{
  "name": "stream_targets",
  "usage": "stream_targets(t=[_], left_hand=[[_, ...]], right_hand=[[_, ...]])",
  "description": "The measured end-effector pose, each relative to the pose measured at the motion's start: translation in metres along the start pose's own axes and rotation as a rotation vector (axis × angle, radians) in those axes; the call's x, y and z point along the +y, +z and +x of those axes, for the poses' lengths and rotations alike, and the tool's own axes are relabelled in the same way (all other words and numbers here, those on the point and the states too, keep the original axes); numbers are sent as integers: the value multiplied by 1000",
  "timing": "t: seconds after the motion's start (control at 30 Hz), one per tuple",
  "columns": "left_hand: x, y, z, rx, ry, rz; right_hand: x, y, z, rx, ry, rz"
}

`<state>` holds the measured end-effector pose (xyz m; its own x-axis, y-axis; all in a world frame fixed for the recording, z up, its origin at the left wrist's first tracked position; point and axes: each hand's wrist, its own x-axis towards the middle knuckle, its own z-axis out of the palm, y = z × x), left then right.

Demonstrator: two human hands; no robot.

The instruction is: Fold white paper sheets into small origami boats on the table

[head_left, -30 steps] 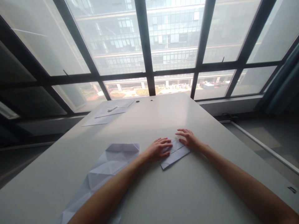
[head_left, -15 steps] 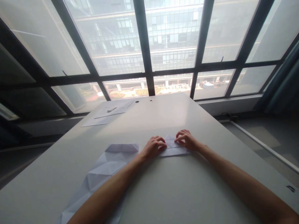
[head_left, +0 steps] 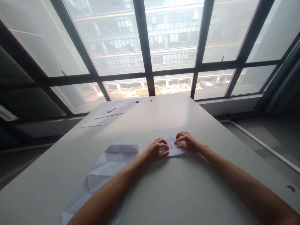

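Observation:
A small folded sheet of white paper [head_left: 174, 152] lies on the table, its pointed end facing the window. My left hand [head_left: 156, 149] grips its left side, with the thumb at the near edge and curled fingers on top. On the paper's right side, my right hand [head_left: 187, 142] has thumb and forefinger closed on a flap. The hands partly cover both sides of the folded paper. Beside my left forearm, and partly under it, lies a larger creased sheet of paper [head_left: 105, 167].
The white table [head_left: 187, 193] stretches toward a wall of dark-framed windows [head_left: 150, 75]. At its far left lie flat sheets of paper [head_left: 98, 121] with a small white object [head_left: 112, 110] on top. A blue curtain [head_left: 278, 81] hangs at the right.
My left thumb has moved down to the paper's near edge, and that left side now looks slightly raised. My right hand has shifted only a little on the flap.

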<state>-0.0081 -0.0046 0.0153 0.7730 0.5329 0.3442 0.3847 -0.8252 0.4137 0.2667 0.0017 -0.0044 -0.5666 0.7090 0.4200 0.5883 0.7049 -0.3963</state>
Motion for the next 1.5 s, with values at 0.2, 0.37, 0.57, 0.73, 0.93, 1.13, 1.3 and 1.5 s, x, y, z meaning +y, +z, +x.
stream_targets(t=[0.2, 0.37, 0.57, 0.73, 0.93, 1.13, 1.3, 1.5], left_hand=[[-1, -2, 0, -21, 1, -13], [0, -3, 0, -29, -5, -25], [0, -3, 0, -2, -11, -67], [-5, 0, -3, 32, -40, -130], [-9, 3, -4, 138, -70, -133], [-10, 4, -2, 226, -95, -85], [-16, 6, -2, 251, -88, -79], [-21, 7, -5, 193, -168, 36]], right_hand=[[-5, -7, 0, -28, -18, -1], [-10, -11, 0, -59, -35, -41], [-27, -16, 4, -106, -99, -77], [-35, -20, 5, -168, -131, -41], [-24, -21, 2, -128, -36, 66], [-7, -15, -1, -25, 28, 104], [-4, -12, 0, -7, -7, 49], [3, -8, -1, -15, 4, -40]])
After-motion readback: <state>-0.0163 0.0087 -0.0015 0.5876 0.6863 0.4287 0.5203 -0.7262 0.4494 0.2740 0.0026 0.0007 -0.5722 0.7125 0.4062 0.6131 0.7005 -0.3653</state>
